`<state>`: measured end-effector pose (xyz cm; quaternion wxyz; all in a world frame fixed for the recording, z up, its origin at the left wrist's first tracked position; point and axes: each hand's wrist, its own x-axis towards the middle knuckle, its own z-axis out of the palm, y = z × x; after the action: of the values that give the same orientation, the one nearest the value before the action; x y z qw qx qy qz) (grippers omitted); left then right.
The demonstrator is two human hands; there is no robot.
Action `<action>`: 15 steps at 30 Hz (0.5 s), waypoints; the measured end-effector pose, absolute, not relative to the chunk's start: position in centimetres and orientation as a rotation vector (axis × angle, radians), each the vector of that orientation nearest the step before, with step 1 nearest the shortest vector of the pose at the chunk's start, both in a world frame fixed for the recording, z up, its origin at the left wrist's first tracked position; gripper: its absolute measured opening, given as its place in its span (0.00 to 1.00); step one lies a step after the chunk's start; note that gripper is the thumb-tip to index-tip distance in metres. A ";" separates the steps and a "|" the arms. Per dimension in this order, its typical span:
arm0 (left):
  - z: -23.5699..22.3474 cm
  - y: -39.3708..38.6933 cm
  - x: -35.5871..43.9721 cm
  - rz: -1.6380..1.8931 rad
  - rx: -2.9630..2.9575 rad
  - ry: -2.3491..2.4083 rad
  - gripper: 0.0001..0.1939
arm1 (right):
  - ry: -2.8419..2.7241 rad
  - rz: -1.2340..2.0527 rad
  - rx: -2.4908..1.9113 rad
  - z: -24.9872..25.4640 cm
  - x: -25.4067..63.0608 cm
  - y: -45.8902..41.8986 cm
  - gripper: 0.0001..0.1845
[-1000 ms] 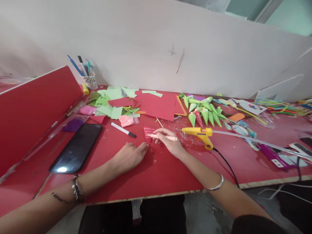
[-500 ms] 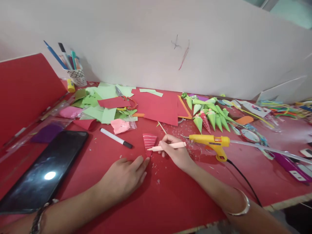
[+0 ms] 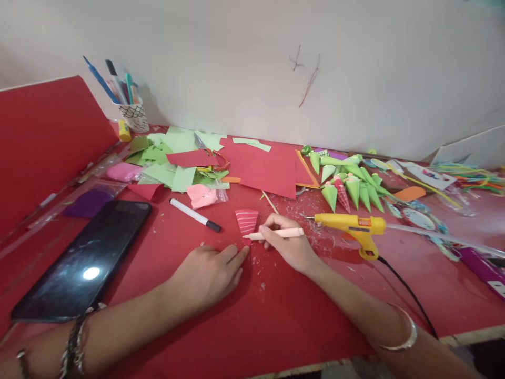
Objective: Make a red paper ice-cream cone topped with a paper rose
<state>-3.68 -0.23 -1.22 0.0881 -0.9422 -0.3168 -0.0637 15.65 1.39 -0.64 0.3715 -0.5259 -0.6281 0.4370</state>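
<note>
While a flat black phone with a glossy screen [image 3: 81, 255] lay at the left of the red tabletop [image 3: 276, 321], a white cylindrical marker with a black cap [image 3: 193, 213] rested to its right, near a pale pink, soft-looking lump [image 3: 201, 196]. Next came the left hand [image 3: 209, 273], palm down, fingers loosely extended and close together, one fingertip at the narrow lower end of a wedge-shaped red paper piece with pale stripes [image 3: 246, 221]. That piece lay flat between both hands; the right hand [image 3: 291, 252] pinched a slim peach-coloured pen [image 3: 292, 232] between thumb and fingers, its tip at the paper's lower part. Farther right lay a yellow plastic glue gun [image 3: 353, 223], with light green paper cones [image 3: 352, 190] heaped behind it.
</note>
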 end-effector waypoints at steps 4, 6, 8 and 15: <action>-1.1 -0.2 -3.7 -0.203 -2.820 -0.942 0.17 | -1.630 1.110 -1.353 -0.5 15.6 1.3 0.11; -1.0 -0.2 -3.7 -0.193 -2.816 -0.941 0.17 | -1.642 1.097 -1.358 -0.4 15.6 1.3 0.11; -1.0 -0.3 -3.7 -0.160 -2.806 -0.946 0.17 | -1.647 1.078 -1.362 -0.5 15.6 1.3 0.12; -0.9 -0.3 -3.7 -0.134 -2.795 -0.947 0.17 | -1.638 1.005 -1.448 -0.3 15.9 1.4 0.11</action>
<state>-3.70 -0.29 -0.89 0.0937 -0.9419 -0.3193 -0.0452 15.90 1.36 -0.29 0.3593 -0.5616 -0.6352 0.3899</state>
